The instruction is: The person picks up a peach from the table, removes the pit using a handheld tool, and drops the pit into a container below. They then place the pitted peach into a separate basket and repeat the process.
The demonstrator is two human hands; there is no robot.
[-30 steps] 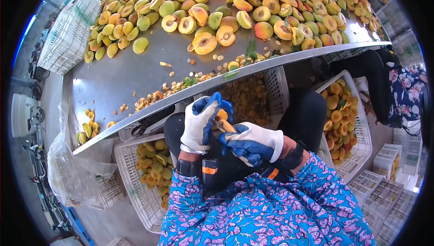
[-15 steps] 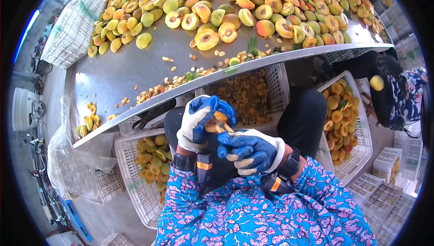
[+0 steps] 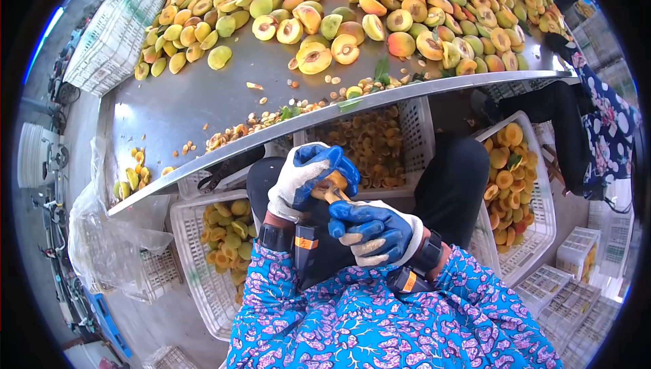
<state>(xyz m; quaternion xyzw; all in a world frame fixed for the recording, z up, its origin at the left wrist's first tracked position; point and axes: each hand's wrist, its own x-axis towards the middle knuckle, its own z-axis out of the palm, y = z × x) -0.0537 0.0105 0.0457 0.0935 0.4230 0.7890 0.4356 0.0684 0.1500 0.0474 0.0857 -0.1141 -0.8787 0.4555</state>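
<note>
In the head view, my left hand [image 3: 315, 173], in a white and blue coated glove, is closed around a halved peach [image 3: 330, 182] above my lap. My right hand [image 3: 376, 231], gloved the same way, grips a small pitting tool [image 3: 334, 194]. Its thin shaft reaches to the peach's flesh; the tip is hidden at the fruit. Both hands are just below the front edge of the metal table [image 3: 183, 108]. Many halved peaches [image 3: 315, 57] are heaped on the table, and loose pits [image 3: 254, 122] lie along its edge.
Under the table stands a crate [image 3: 419, 128] of peach pieces. Crates of peach halves stand on my left [image 3: 193, 267] and right [image 3: 539, 216]. A plastic bag [image 3: 108, 240] hangs at the table's left corner. A co-worker's patterned sleeve [image 3: 603, 91] reaches in at the right.
My right hand has tilted slightly, with the tool still at the peach. At the right, the co-worker's arm has risen toward the table; the yellow fruit near it is out of sight.
</note>
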